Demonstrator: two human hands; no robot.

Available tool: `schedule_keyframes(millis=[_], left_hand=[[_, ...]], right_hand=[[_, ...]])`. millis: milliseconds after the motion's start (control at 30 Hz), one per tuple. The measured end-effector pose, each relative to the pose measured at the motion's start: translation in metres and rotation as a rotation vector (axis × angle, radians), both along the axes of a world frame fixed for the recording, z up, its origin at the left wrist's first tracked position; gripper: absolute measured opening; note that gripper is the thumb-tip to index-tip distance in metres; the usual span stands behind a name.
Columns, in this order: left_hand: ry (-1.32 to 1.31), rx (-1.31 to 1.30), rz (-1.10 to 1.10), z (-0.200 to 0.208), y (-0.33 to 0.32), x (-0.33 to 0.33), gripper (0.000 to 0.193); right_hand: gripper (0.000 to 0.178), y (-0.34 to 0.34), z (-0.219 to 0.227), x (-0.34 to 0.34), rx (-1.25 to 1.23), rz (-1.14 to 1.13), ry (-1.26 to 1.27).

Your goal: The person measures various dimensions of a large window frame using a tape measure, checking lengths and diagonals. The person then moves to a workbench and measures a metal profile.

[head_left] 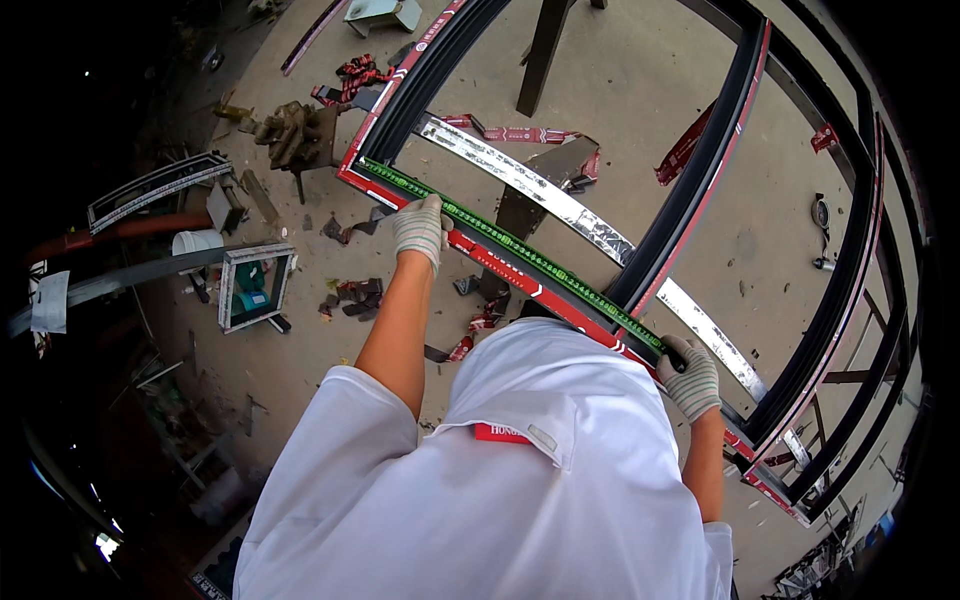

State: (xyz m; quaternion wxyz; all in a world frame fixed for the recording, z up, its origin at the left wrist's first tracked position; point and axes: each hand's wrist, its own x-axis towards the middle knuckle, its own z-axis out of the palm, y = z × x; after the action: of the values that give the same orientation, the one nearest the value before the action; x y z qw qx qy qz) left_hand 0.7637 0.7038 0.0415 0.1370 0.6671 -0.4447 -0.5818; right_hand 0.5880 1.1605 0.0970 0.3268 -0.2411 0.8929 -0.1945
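Note:
A large dark window frame (520, 280), its near rail faced with red protective film, lies in front of my body. Stretched along the top of that rail is the green blade of a tape measure (530, 257), its end at the frame's left corner. My left hand (420, 232), in a striped knit glove, is closed over the rail near that corner, fingertips at the blade. At the other end my right hand (692, 382), gloved alike, is closed round the dark tape case, mostly hidden by the fingers.
Silvery bars (530, 180) cross beneath the frame. More dark frames (880, 300) lie at the right. Strips of red film (530, 134) and scraps litter the floor. To the left are a small white frame (254, 288), a white bucket (197, 242) and a brown heap (295, 135).

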Motion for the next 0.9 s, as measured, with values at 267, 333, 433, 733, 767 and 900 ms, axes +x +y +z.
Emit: schedule_keyframes(millis=[267,333,433,733,767,900], left_hand=[[0.024,-0.022,0.023,-0.010,-0.011,0.006,0.025],[-0.038,-0.029,0.003,-0.013,-0.014,0.005,0.026],[-0.049,-0.062,-0.078,-0.008,-0.009,-0.008,0.028],[-0.093,-0.133,-0.085,-0.015,-0.018,0.006,0.028],[-0.099,-0.135,-0.098,-0.018,-0.019,0.005,0.027],[-0.149,-0.142,-0.121,-0.020,-0.024,0.002,0.028]], right_hand=[[0.035,-0.011,-0.011,-0.002,-0.006,0.042,-0.079],[0.034,-0.011,-0.013,-0.001,0.013,0.060,-0.073],[0.032,-0.004,-0.015,-0.002,0.039,0.056,-0.081],[0.034,-0.034,-0.001,-0.008,0.317,0.000,-0.102],[0.034,-0.033,0.001,-0.006,0.338,-0.014,-0.116],[0.034,-0.041,0.006,-0.003,0.372,-0.037,-0.138]])
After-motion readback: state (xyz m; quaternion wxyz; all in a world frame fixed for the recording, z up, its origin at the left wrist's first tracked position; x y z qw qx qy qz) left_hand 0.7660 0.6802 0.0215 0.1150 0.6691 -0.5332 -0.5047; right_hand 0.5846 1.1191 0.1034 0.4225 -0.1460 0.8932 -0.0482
